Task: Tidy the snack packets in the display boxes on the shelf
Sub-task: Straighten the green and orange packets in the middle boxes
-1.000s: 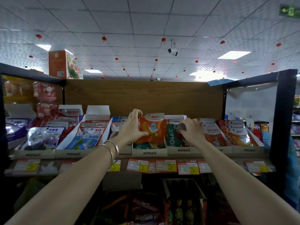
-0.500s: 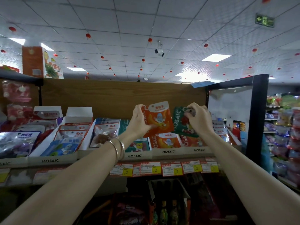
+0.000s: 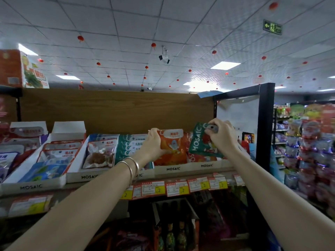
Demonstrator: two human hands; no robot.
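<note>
My left hand (image 3: 153,144) grips the left edge of an orange snack packet (image 3: 172,144), held upright above a white display box (image 3: 173,168) on the shelf. My right hand (image 3: 220,135) pinches the top of a green and red packet (image 3: 200,142), tilted over the neighbouring box (image 3: 206,165) to the right. More orange packets lie in the box under the lifted one. Two bangles sit on my left wrist.
Several more white display boxes (image 3: 54,178) with blue, red and brown packets run along the shelf to the left. Price tags (image 3: 177,189) line the shelf edge. A wooden back panel (image 3: 116,107) stands behind; a black frame post (image 3: 265,124) closes the right end.
Both hands have lifted their packets out of the boxes and carried them rightward. The camera has turned, so the shelf's right end is now nearer the centre.
</note>
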